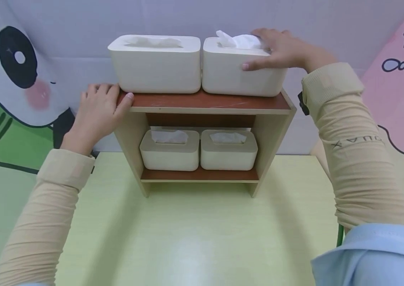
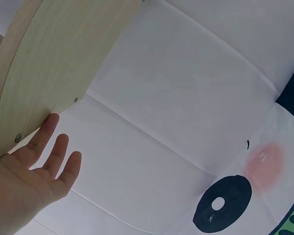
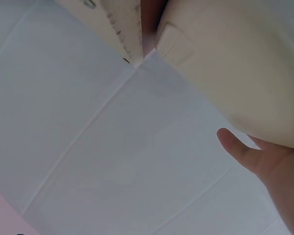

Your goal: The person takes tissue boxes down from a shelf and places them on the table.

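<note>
Two white tissue boxes stand side by side on top of a small wooden shelf (image 1: 209,102). My right hand (image 1: 287,49) holds the right tissue box (image 1: 230,75), thumb on its front and fingers over its top towards the back. White tissue (image 1: 245,41) sticks up from that box. In the right wrist view, one finger (image 3: 237,149) shows past the box's end. Beside it is the left tissue box (image 1: 155,71), its tissue low in the slot. My left hand (image 1: 98,113) rests on the shelf's top left corner, thumb on top, fingers extended along the side panel (image 2: 54,63).
On the lower level sit two smaller tissue boxes, a left one (image 1: 170,157) and a right one (image 1: 228,157). The shelf stands on a pale table (image 1: 195,230). Behind it hangs a light wall covering (image 1: 80,24) with cartoon figures.
</note>
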{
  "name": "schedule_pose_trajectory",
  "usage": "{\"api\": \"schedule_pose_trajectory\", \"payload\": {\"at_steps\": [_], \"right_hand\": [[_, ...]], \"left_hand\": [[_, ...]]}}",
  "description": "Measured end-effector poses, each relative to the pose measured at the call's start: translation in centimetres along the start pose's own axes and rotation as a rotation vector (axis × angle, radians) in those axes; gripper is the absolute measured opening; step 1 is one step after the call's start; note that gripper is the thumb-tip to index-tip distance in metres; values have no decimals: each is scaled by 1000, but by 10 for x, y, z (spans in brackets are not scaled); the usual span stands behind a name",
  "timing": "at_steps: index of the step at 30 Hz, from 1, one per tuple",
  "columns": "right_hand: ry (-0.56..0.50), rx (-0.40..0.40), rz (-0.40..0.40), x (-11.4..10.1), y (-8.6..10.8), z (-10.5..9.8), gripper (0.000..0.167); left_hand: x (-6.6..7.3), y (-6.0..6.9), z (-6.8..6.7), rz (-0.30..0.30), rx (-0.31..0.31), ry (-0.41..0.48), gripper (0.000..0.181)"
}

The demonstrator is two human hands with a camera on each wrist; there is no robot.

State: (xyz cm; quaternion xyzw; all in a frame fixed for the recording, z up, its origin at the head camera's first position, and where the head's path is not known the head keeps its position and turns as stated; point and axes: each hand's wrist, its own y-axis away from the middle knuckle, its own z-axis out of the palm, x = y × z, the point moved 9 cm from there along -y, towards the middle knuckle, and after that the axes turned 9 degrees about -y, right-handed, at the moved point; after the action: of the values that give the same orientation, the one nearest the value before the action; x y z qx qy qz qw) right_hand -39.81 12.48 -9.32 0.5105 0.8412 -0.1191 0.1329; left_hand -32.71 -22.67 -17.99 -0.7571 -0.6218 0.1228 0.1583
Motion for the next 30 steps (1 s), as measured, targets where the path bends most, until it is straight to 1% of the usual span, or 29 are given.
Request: {"api": "schedule_pose_trajectory", "payload": {"at_steps": [5, 10, 14, 16, 23, 27, 30], "right_hand": [[-29, -67, 48, 2, -4, 3, 95], [-79, -141, 107, 4, -7, 7, 96], [-94, -179, 132, 3, -8, 9, 95], [-100, -188, 132, 3, -8, 10, 95], [-87, -225, 96, -1, -13, 12, 93], [-109, -261, 112, -1, -14, 14, 94], [-117, -261, 123, -1, -14, 14, 96]], "left_hand": [[-1, 1, 0, -3, -6, 0, 67], [-2, 2, 0, 0, 4, 6, 65], [-2, 2, -2, 3, 12, 9, 64], [-2, 2, -2, 4, 17, 10, 63], [-1, 4, -3, 5, 16, 17, 63], [-2, 4, -3, 4, 13, 19, 63], [-3, 4, -4, 3, 14, 16, 64]]}}
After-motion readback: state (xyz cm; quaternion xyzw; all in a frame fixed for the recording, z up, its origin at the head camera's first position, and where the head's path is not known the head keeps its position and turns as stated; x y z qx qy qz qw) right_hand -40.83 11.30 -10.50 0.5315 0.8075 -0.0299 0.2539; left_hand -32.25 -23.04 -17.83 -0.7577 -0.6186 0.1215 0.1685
